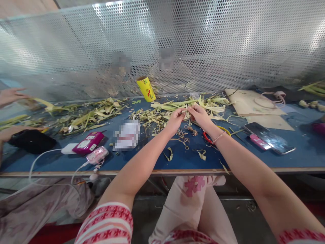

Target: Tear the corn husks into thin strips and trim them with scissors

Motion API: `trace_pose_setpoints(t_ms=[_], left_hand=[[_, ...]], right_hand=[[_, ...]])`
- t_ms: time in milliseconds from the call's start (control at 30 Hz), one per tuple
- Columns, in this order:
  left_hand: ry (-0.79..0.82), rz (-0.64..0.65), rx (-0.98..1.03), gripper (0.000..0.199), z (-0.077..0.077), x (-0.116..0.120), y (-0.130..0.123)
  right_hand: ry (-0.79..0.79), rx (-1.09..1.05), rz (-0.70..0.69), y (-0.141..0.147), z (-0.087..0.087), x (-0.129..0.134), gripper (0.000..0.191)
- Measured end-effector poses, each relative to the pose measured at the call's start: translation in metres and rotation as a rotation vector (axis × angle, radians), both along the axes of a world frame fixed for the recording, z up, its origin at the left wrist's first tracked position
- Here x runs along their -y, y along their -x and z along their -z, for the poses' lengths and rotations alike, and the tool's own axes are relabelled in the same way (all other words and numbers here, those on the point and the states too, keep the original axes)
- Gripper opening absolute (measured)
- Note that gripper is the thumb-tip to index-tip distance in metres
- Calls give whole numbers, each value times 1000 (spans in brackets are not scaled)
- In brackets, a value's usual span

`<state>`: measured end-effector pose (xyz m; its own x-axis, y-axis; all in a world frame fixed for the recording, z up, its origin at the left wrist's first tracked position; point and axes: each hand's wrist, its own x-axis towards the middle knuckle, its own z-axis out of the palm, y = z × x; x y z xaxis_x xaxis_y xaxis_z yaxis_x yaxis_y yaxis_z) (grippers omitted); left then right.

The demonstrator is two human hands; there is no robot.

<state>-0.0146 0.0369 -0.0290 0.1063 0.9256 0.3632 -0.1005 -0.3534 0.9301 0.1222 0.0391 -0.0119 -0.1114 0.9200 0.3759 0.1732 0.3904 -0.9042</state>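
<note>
The left hand point(176, 118) and the right hand point(198, 114) are close together, and their fingers pinch a small pale bit of plant point(187, 111). It is to the right of the yellow tube point(146, 89). Long green stalks point(172, 105) lie to the right of the tube too, and curly scraps point(152, 118) lie in front of it. A purple box point(90, 142) sits to the left of the tube, nearer the person, on the blue table point(142, 162)

At a blue-topped worktable point(254, 161), before a perforated metal screen point(228, 40).
Edged in front with a thin wooden strip point(188, 171); dim below, down to a dark grey floor point(144, 220); streaked with white glare across the silvery mesh.
</note>
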Motion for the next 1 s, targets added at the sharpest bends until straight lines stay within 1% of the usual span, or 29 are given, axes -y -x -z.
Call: trace_pose_setpoints(t_ms=[100, 267, 333, 400, 533, 633, 767, 900, 1000], left_hand=[[35, 2, 77, 12, -1, 0, -1], [150, 66, 272, 14, -8, 8, -6], [180, 61, 342, 9, -10, 11, -6], [180, 32, 360, 3, -11, 12, -6], [117, -39, 295, 19, -10, 14, -6], [80, -49, 277, 29, -9, 14, -6], [27, -73, 204, 29, -6, 13, -6], [-4, -145, 96, 30, -3, 9, -2], [-38, -190, 29, 29, -1, 6, 0]], right_hand=[[-27, 121, 12, 0, -1, 3, 45], [-108, 174, 39, 2, -6, 12, 34], [-130, 184, 49, 2, -8, 13, 32], [-137, 193, 48, 2, -9, 14, 32], [-136, 213, 27, 2, -11, 16, 31], [-138, 215, 32, 2, -11, 17, 29], [-152, 226, 34, 2, -10, 17, 28], [-206, 303, 27, 3, -9, 17, 28], [-223, 324, 3, 3, -9, 18, 30]])
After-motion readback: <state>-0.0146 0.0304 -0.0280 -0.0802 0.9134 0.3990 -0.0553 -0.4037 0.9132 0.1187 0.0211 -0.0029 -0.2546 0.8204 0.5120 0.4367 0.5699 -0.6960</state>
